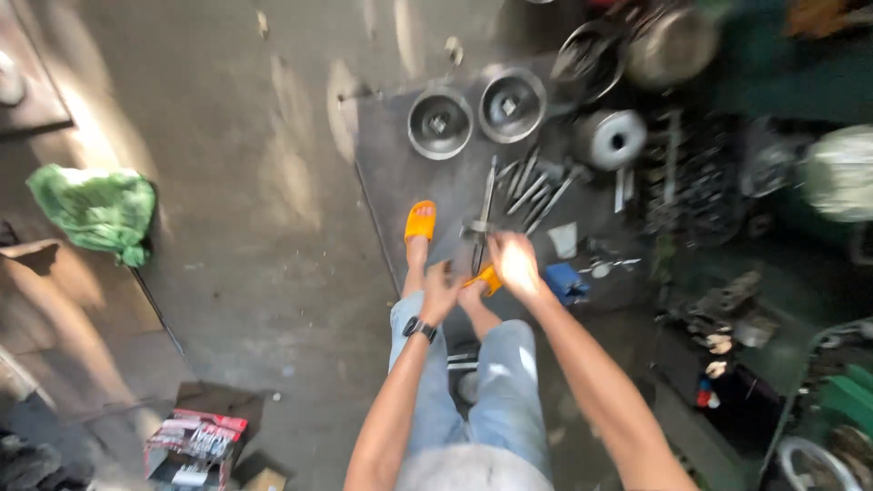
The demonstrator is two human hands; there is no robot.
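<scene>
A: What is seen at the hands?

B: A long, thin metal rod tool (484,218) is reached for by the right hand (515,264). The tool is grey and straight, with a short crosspiece near its lower end. It is laid on a dark metal sheet (382,164) on the floor, just ahead of the feet. The right hand is blurred and overexposed, so it cannot be told whether the tool is gripped or only touched.

A: And the left hand?

B: The left hand (440,293) is held just beside the right one, lower in the view, with the fingers loosely spread. Nothing is seen to be held in it. A dark wristwatch (419,328) is worn on that wrist.

A: What is located around the tool?

B: An orange sandal (420,221) is placed to the left of the rod. A group of loose metal rods (536,186) is spread to its right. Two round metal drums (473,114) are set side by side beyond it, and a cylindrical metal part (609,138) is positioned further right. A blue object (566,280) is found near the right hand. A green cloth (95,209) is left well apart, on the concrete floor at the left.
</scene>
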